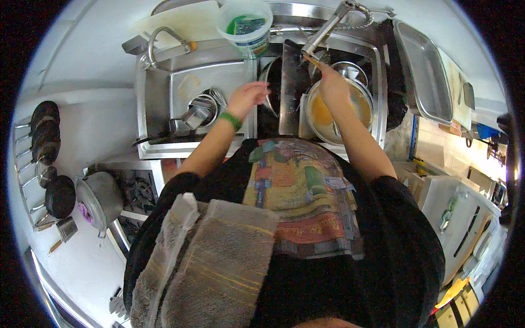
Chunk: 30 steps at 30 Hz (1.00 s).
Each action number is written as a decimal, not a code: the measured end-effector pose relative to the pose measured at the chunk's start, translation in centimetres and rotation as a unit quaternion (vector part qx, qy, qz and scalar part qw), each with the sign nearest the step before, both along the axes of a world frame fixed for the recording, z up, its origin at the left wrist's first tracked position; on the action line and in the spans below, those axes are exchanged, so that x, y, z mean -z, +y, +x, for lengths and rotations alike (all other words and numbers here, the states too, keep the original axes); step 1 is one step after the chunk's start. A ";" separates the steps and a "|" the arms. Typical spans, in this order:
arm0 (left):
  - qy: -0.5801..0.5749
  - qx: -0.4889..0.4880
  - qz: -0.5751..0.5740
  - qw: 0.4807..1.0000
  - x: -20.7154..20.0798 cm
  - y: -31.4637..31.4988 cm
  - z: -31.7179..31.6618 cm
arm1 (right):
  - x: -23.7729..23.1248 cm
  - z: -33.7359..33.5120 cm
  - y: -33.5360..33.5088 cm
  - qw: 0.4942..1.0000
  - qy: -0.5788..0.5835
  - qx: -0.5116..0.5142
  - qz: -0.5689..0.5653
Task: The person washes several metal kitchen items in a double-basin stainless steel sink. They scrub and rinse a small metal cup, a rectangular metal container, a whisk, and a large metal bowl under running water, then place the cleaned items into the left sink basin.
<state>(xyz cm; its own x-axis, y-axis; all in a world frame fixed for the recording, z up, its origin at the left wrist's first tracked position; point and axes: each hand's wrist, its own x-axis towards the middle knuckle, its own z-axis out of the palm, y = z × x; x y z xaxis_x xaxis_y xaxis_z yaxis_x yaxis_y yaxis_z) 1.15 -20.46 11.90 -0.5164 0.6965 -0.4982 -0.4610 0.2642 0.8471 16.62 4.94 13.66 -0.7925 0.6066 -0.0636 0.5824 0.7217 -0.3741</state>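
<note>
My left hand [249, 98], a green band at its wrist, reaches over the divider between two steel sinks. Its fingers are stretched out beside a dark round pan [270, 82] standing on edge; whether they touch it I cannot tell. My right hand [332, 85] is closed near the lower end of the metal spray tap [328, 27]. A thin tan piece shows at its fingertips, but what it grips is unclear. Below that hand, in the right sink, sits a round metal pan [362, 106] with yellowish liquid. A dark flat tray [291, 90] stands upright beside it.
Metal containers [202, 112] and a dark-handled pan lie in the left sink [180, 76], under a curved tap [158, 41]. A clear plastic tub [244, 27] with green contents stands behind the divider. A deep steel tray [424, 71] leans at right. Pans [46, 131] hang at left.
</note>
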 end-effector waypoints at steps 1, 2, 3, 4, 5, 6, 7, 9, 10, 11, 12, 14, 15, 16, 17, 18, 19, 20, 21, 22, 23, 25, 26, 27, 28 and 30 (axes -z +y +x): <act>-0.079 0.031 -0.007 0.996 -0.2 3.1 -0.1 | 0.4 -1.2 -0.3 0.998 0.018 -0.026 0.048; -0.146 0.039 0.026 0.988 -0.2 5.6 0.3 | 1.0 -2.2 -0.7 0.995 0.020 -0.048 0.086; -0.201 0.021 0.017 0.979 0.0 7.7 0.8 | 1.6 -2.9 -1.0 0.994 0.038 -0.056 0.090; -0.255 0.008 0.024 0.967 0.2 10.1 1.1 | 2.2 -3.5 -1.1 0.992 0.056 -0.074 0.089; -0.304 -0.012 0.077 0.949 0.7 12.2 1.6 | 2.8 -4.0 -1.2 0.991 0.058 -0.092 0.082; -0.349 -0.038 0.122 0.928 1.2 13.8 1.8 | 3.2 -4.3 -1.1 0.989 0.066 -0.103 0.079; -0.318 -0.073 0.120 0.938 1.8 15.2 2.1 | 3.6 -4.6 -1.6 0.988 0.097 -0.095 0.077; -0.250 -0.150 0.065 0.954 2.9 17.4 2.2 | 3.6 -4.3 -1.8 0.984 0.134 -0.116 0.039; -0.248 -0.145 0.064 0.956 3.4 17.8 2.0 | 3.4 -4.0 -1.9 0.988 0.113 -0.103 0.001; -0.247 -0.133 0.064 0.958 3.9 17.8 1.6 | 3.0 -3.2 -1.7 0.981 0.156 -0.116 0.024; -0.249 -0.120 0.049 0.960 4.4 17.8 1.4 | 2.5 -2.0 -1.5 0.979 0.166 -0.113 0.031; -0.227 -0.082 0.019 0.970 5.1 17.5 1.2 | 2.1 -0.7 -0.6 0.985 0.167 -0.029 0.016; -0.230 -0.052 0.019 0.972 5.3 17.2 1.1 | 2.1 -0.3 0.0 0.986 0.157 0.053 -0.007; -0.226 -0.029 0.020 0.973 5.5 17.3 1.3 | 2.3 0.2 0.5 0.979 0.146 0.136 -0.030; -0.244 -0.013 0.038 0.969 5.6 17.4 1.5 | 2.5 0.4 1.6 0.962 0.102 0.193 -0.163; -0.242 0.018 0.044 0.969 5.8 17.6 1.7 | 3.0 0.4 2.3 0.899 0.122 0.253 -0.336; -0.238 0.047 0.050 0.969 5.9 18.0 1.9 | 3.6 0.0 3.0 0.810 0.158 0.284 -0.488; -0.234 0.078 0.059 0.967 6.0 18.3 2.0 | 4.1 -0.1 3.7 0.697 0.184 0.327 -0.611; -0.234 0.077 0.056 0.968 6.1 18.6 2.1 | 4.5 0.1 4.0 0.676 0.212 0.298 -0.640; -0.181 0.097 0.025 0.978 6.3 18.8 1.8 | 4.8 0.1 4.3 0.686 0.210 0.283 -0.637; -0.132 0.131 0.005 0.982 6.4 19.0 1.4 | 5.1 0.2 4.5 0.695 0.204 0.279 -0.630; -0.136 0.099 -0.030 0.985 6.5 19.2 0.7 | 5.2 0.6 4.7 0.708 0.190 0.274 -0.622; -0.140 0.074 -0.001 0.987 6.6 19.5 0.4 | 5.2 0.9 4.7 0.712 0.181 0.273 -0.620; -0.138 0.032 -0.004 0.990 6.6 19.7 0.2 | 5.1 1.2 4.7 0.715 0.183 0.259 -0.623; -0.134 -0.003 -0.006 0.991 6.6 20.0 0.0 | 5.1 1.6 4.7 0.718 0.171 0.269 -0.619; -0.099 -0.033 -0.002 0.995 6.4 20.6 -0.3 | 5.0 2.3 4.6 0.721 0.169 0.250 -0.624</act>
